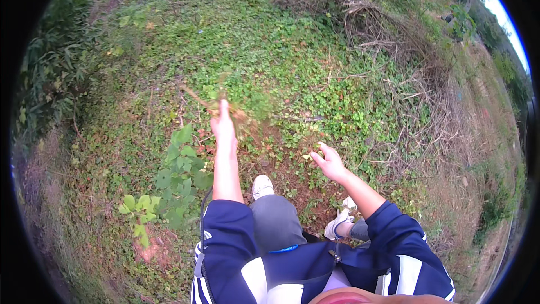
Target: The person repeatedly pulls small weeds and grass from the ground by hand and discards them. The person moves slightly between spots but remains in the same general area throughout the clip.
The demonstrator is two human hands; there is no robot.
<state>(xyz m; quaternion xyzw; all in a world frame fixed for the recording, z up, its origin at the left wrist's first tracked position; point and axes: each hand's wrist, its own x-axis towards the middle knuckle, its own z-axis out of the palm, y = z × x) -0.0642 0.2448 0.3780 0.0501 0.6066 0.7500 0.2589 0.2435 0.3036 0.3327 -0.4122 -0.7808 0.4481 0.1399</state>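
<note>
My left hand (223, 126) is stretched out ahead, its fingers closed around a blurred bunch of uprooted-looking weeds (241, 117). Brown stalks and green leaves stick out on both sides of that fist. Motion blur hides where the bunch ends. Lower and to the right, my right hand (331, 164) hovers over low leafy ground cover (341, 124), thumb and forefinger apart. A small pale leaf shows by its thumb tip; whether they touch I cannot tell. Bare brown soil (291, 177) lies between the two hands, in front of my feet.
A broad-leaved green plant (183, 169) rises beside my left forearm. Dry cut branches (422, 93) are heaped along the right. Dense bushes (55, 63) stand at the far left. My white shoes (262, 185) rest on the soil, and a dark cable (203, 223) runs along my left sleeve.
</note>
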